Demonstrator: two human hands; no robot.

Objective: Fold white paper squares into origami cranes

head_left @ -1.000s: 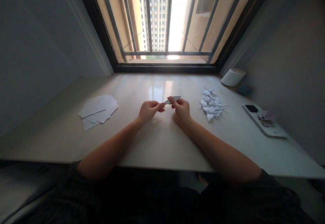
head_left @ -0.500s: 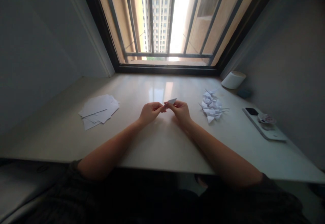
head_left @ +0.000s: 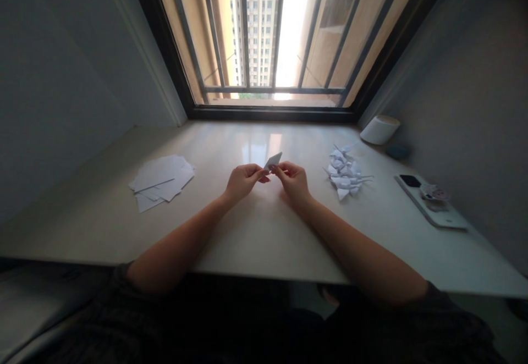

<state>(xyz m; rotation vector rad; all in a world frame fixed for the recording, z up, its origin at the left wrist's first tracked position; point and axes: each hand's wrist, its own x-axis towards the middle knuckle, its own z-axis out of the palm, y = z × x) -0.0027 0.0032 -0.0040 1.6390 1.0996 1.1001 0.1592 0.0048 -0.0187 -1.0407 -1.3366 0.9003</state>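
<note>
A small folded piece of white paper (head_left: 273,160) is pinched between my two hands above the middle of the white table. My left hand (head_left: 243,181) grips its lower left end between thumb and fingers. On the other side my right hand (head_left: 293,180) holds its lower right edge, fingertips close to those of the left. The paper's pointed upper part stands up, tilted to the right; its lower end is hidden by my fingers. To the right lies a heap of folded white paper figures (head_left: 345,171), and to the left a loose pile of flat white paper sheets (head_left: 163,177).
A white cylindrical object (head_left: 379,130) tilts by the right wall, with a small dark item (head_left: 398,151) beside it. Nearer stands a phone-like white slab (head_left: 429,202) carrying a small clear-wrapped thing (head_left: 435,192). A barred window (head_left: 268,114) borders the table's (head_left: 256,243) far side.
The folded paper has turned from lying low toward the right to standing more upright, and now sits slightly further left between my fingertips. Both hands have barely shifted.
</note>
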